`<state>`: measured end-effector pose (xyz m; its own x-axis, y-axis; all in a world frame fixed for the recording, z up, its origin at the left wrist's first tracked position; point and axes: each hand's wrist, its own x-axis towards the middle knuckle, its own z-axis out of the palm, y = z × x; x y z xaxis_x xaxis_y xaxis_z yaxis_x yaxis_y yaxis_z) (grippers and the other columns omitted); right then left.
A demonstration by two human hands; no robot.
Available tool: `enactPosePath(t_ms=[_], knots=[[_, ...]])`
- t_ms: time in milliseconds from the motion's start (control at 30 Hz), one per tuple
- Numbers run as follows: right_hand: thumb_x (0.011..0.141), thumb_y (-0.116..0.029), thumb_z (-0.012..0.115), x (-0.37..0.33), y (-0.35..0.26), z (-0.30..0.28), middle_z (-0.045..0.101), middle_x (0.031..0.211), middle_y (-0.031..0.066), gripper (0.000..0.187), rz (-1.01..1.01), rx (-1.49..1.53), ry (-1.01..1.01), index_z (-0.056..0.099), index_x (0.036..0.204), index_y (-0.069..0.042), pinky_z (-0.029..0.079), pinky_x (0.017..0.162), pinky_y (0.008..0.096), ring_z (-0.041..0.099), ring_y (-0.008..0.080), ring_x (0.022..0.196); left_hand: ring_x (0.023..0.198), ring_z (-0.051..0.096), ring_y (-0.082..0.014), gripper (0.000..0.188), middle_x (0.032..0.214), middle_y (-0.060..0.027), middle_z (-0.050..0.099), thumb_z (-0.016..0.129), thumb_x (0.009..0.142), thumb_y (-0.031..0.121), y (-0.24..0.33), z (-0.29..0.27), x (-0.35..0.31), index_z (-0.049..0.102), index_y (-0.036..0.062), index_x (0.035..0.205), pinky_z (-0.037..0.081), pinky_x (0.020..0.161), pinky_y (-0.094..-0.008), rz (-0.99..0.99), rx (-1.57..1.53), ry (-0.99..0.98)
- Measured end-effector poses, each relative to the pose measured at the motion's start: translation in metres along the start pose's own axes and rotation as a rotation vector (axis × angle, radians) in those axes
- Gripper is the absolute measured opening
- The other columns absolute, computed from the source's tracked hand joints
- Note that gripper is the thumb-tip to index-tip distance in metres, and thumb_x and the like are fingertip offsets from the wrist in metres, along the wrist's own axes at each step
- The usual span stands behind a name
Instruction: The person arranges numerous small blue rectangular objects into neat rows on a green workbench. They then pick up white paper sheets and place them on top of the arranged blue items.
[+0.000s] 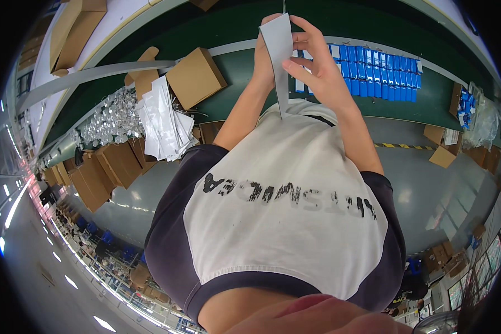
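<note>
A narrow, pale grey-white flat sheet or sleeve (279, 53) stands upright between my hands above the green bench; I cannot tell if it is paper or a bag. My left hand (263, 62) grips it from the left, its fingers mostly hidden behind. On the right edge, the thumb and fingers of my right hand (318, 64) press against the same sheet. Just beyond that hand lie close rows of blue wrapped packs (376, 72). To the left, a loose pile of similar white sheets (164, 122) hangs over the bench's near edge.
A closed cardboard box (196, 78) sits behind the white pile. Further left is a heap of clear plastic pieces (114, 119), with open cartons (117, 161) below. At far right, a clear plastic bag (481, 119) is beside a carton of blue packs (465, 108).
</note>
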<state>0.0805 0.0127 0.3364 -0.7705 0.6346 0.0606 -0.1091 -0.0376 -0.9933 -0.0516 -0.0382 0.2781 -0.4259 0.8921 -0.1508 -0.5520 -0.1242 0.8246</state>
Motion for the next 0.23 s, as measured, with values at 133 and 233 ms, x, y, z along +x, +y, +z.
enactPosePath(t_ms=[133,233], knots=[[0.090,-0.017,0.074,0.001,0.012,-0.007,0.049,0.134,0.0143,0.075,0.043,0.020,-0.072,0.036,0.154,-0.011,0.047,0.107,0.0482,0.050,0.0292,0.128,0.096,0.069,-0.0206,0.036,0.111,-0.0080,0.063,0.056,0.102,0.019,-0.017,-0.011,0.003,0.044,0.0137,0.135,0.060,0.073,-0.0304,0.120,0.039,0.052],[0.090,-0.017,0.073,-0.001,0.017,-0.006,0.049,0.136,0.0136,0.075,0.040,0.069,-0.094,0.035,0.155,-0.012,0.047,0.108,0.0479,0.049,0.0294,0.129,0.103,0.067,-0.0200,0.036,0.112,-0.0061,0.062,0.057,0.102,0.018,-0.017,-0.011,0.001,0.044,0.0149,0.135,0.059,0.079,-0.0284,0.086,-0.010,0.036]])
